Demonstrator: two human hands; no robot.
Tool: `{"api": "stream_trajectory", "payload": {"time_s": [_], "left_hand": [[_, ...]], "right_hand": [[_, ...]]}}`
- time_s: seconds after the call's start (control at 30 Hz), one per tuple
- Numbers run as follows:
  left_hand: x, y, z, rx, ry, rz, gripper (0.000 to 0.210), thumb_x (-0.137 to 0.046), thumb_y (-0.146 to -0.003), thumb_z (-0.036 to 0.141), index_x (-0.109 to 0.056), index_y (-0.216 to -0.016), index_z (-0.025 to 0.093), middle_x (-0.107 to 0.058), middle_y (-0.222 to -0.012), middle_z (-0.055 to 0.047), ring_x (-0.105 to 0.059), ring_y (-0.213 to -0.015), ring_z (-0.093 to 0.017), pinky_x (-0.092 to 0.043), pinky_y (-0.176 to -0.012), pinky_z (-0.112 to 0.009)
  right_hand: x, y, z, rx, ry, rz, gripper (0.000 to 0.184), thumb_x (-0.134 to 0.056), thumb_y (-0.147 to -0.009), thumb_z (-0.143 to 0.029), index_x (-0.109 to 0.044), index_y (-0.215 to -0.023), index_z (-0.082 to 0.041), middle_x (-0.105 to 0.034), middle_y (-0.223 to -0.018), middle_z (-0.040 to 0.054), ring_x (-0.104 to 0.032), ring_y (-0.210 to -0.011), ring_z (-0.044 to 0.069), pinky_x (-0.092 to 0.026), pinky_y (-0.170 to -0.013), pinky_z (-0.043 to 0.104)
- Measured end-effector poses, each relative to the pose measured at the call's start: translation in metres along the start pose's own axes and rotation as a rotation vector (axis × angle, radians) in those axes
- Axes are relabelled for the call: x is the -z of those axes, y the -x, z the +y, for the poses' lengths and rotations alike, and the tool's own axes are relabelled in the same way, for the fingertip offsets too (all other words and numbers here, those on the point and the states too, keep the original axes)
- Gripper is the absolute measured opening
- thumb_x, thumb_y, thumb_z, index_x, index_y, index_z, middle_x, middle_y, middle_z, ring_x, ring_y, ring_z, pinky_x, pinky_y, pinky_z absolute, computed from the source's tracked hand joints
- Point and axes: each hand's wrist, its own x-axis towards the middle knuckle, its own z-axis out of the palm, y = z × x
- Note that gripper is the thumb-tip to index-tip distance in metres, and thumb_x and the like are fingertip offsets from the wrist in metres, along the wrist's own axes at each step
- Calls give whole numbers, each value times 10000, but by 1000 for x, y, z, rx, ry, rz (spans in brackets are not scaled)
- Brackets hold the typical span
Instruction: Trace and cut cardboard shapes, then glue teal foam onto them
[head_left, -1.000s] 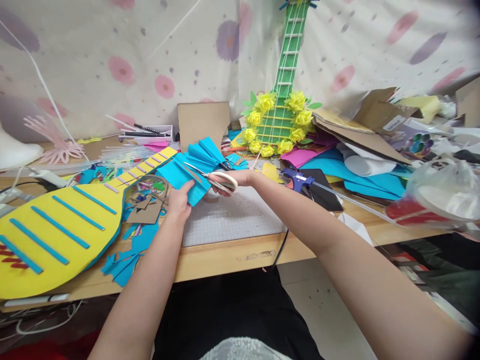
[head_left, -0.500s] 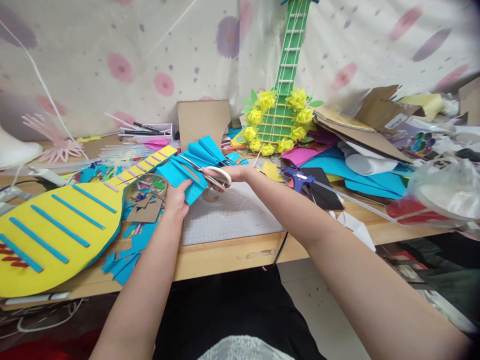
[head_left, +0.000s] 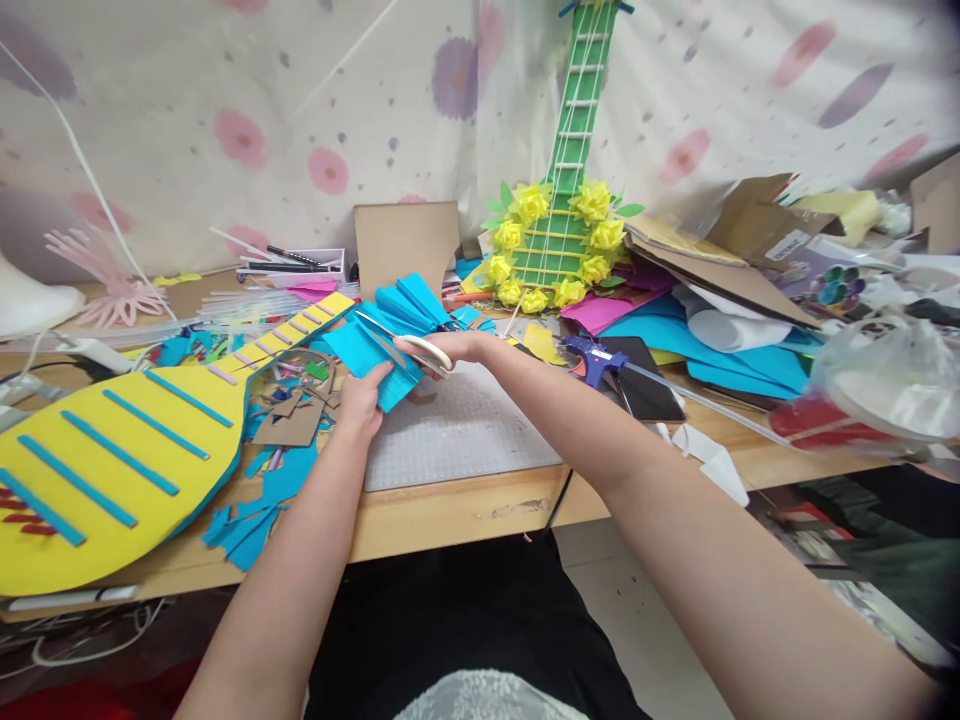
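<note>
My left hand (head_left: 364, 402) grips a piece of blue crepe paper (head_left: 360, 345) by its lower edge, thumb on top. In my right hand (head_left: 448, 352) is a pair of scissors (head_left: 424, 350) with cream handles. Their blades are spread and lie over the blue paper, pointing up and left; part of the lower blade is hard to make out. Behind, more folded blue paper (head_left: 411, 300) stands up from the table. Under both hands lies a grey cutting mat (head_left: 465, 430).
To the left rests a yellow paper instrument (head_left: 150, 430) with blue strips. Blue scraps (head_left: 251, 525) and cardboard bits (head_left: 289, 425) lie beside it. A green paper guitar (head_left: 559, 220) with yellow flowers leans at the back. Rightward are a blue glue gun (head_left: 596, 360) and a bagged red tub (head_left: 832, 420).
The blue paper and my left hand have shifted slightly to the right. The scissors have turned a little over the paper, still in my right hand.
</note>
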Motion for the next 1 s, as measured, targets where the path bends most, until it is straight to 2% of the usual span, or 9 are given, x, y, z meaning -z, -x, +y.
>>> {"api": "stream_trajectory", "payload": {"time_s": [0.17,0.37,0.5,0.6,0.67,0.77,0.87,1.0], "left_hand": [[1,-1,1,-11,-16,28,251,-696,-582,58,-663,-815,147,-721,-952,-72,-648,-1002,-256,-519,-901,-399],[1,-1,1,-27,-27,38,257,-696,-567,66,-658,-806,151,-723,-939,-63,-634,-1036,-257,-519,-904,-389],[1,-2,2,-37,-30,30,319,-693,-575,63,-666,-880,152,-715,-990,-71,-632,-1039,-264,-529,-885,-400],[5,-6,7,-76,5,83,370,-681,-591,53,-668,-945,161,-705,-1033,-71,-638,-1028,-264,-538,-864,-405],[10,-11,12,-102,52,151,360,-673,-605,53,-673,-946,168,-698,-1059,-68,-634,-1037,-260,-542,-858,-392],[17,-19,19,-134,117,226,333,-649,-631,54,-679,-938,179,-690,-1088,-53,-621,-1069,-243,-540,-863,-359],[19,-21,23,-155,128,221,372,-625,-658,64,-674,-1003,194,-688,-1096,-40,-612,-1087,-228,-537,-868,-346],[13,-14,18,-98,120,178,399,-631,-643,56,-672,-1019,181,-684,-1105,-52,-619,-1068,-244,-545,-843,-355]], "right_hand": [[-7,1,-10,20,8,96,540,-328,-912,-551,-440,-582,-139,-487,-508,2,-452,-440,66,-360,-446,189],[-13,4,-10,81,-42,210,450,-497,-854,-512,-445,-594,-148,-457,-479,-31,-403,-411,55,-336,-439,197],[-13,0,-4,116,-110,222,466,-532,-814,-549,-443,-589,-151,-451,-470,-34,-392,-403,50,-332,-440,201],[-11,3,1,147,-125,275,480,-493,-814,-595,-438,-617,-161,-454,-495,-29,-395,-413,56,-344,-452,210],[-9,13,5,92,-9,393,469,-483,-815,-601,-470,-659,-159,-516,-567,2,-463,-472,79,-378,-495,223],[-11,35,17,-141,395,560,410,-529,-791,-565,-569,-796,-157,-640,-813,86,-605,-727,184,-433,-621,272],[-19,57,33,-361,709,541,358,-511,-807,-476,-603,-965,-169,-662,-989,127,-623,-925,275,-456,-733,342],[-29,72,50,-435,844,545,389,-500,-812,-430,-590,-1063,-147,-656,-1069,157,-621,-990,300,-470,-784,376]]}}
